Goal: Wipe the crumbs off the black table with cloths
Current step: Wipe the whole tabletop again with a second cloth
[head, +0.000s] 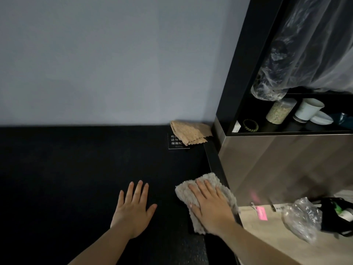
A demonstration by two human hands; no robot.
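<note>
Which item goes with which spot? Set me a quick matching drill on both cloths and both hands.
Things: 1 fluffy grey cloth; 2 thin tan cloth; 3 left hand; 4 right hand.
States: A in the far corner, overlapping a black sign; B flat on the bare black table; C pressing down on fabric; D pinned near the table's right edge.
Pairs: 1-D, 2-A, 3-B, 4-C.

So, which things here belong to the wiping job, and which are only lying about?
For the job: black table, grey cloth under the right hand, tan cloth.
Lying about: jar, paper cup, bead bracelet, lower plastic bag, pink tag.
</note>
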